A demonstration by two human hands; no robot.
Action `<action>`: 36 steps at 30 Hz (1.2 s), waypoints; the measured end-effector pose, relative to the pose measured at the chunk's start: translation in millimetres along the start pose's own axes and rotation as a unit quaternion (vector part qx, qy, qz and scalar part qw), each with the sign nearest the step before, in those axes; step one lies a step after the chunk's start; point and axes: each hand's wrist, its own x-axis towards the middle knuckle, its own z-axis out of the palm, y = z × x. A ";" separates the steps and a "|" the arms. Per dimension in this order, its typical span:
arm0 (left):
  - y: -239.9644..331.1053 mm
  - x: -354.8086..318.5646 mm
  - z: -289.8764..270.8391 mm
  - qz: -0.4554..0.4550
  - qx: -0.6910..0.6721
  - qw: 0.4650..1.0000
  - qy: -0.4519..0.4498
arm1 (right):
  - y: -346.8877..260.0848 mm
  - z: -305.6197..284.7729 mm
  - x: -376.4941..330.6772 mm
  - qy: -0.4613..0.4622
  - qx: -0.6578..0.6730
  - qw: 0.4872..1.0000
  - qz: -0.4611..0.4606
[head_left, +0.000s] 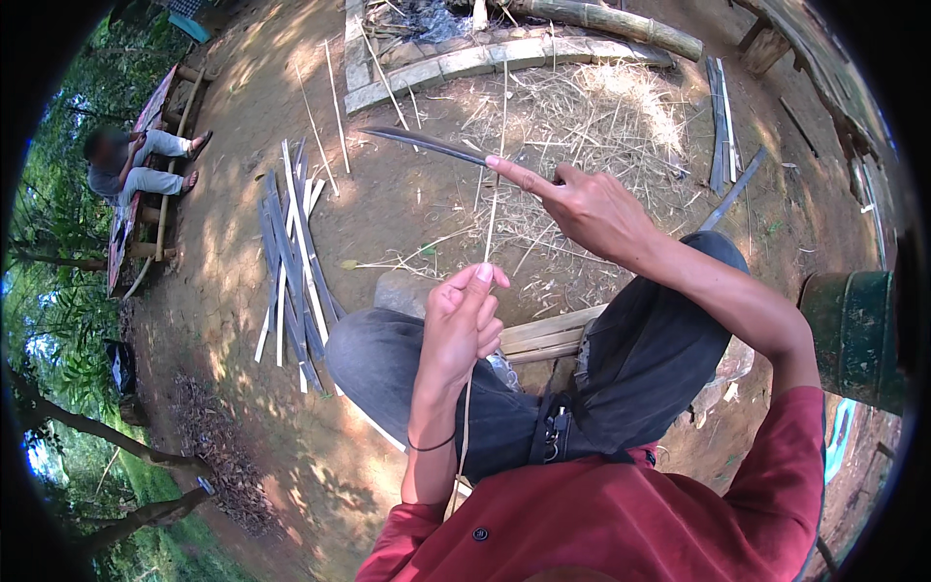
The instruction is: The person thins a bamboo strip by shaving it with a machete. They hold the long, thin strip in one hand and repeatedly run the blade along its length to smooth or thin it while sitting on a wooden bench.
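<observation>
A thin, pale bamboo strip (pixel 466 417) runs from beside my body up past my knees and away from me. My left hand (pixel 462 325) is closed on it between thumb and fingers, above my lap. Farther out, my right hand (pixel 592 213) grips a knife, its handle hidden in the fist. The long dark knife blade (pixel 427 143) points left, with my index finger stretched along it. The blade's base crosses the strip near that fingertip; whether they touch I cannot tell. Between my knees lie several wider pale bamboo slats (pixel 553 336).
Dark and pale bamboo slats (pixel 287 257) lie piled at left; another bundle (pixel 719 126) is at far right. Shavings (pixel 601 126) litter the ground before a stone border (pixel 465 64) and a bamboo pole (pixel 621 24). A green drum (pixel 853 335) stands right; a person (pixel 136 165) sits far left.
</observation>
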 end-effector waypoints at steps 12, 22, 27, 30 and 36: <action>4.2 -1.8 -6.2 0.010 -0.019 1.000 0.002 | 27.0 16.8 20.2 0.028 -0.101 0.990 -0.095; -3.3 -16.2 -19.4 -0.006 -0.030 0.999 -0.017 | 113.5 18.4 51.8 0.102 -0.090 0.987 0.091; 0.0 -6.7 -14.4 0.009 -0.033 0.999 -0.009 | 70.0 -10.1 43.5 0.126 0.117 0.972 0.161; -3.0 -3.9 -13.8 0.016 -0.032 0.999 -0.005 | 24.2 -18.9 45.9 0.156 0.284 0.920 0.222; -8.2 1.1 -6.2 0.021 -0.035 0.999 0.000 | -3.2 -31.1 41.9 0.015 0.631 0.729 0.265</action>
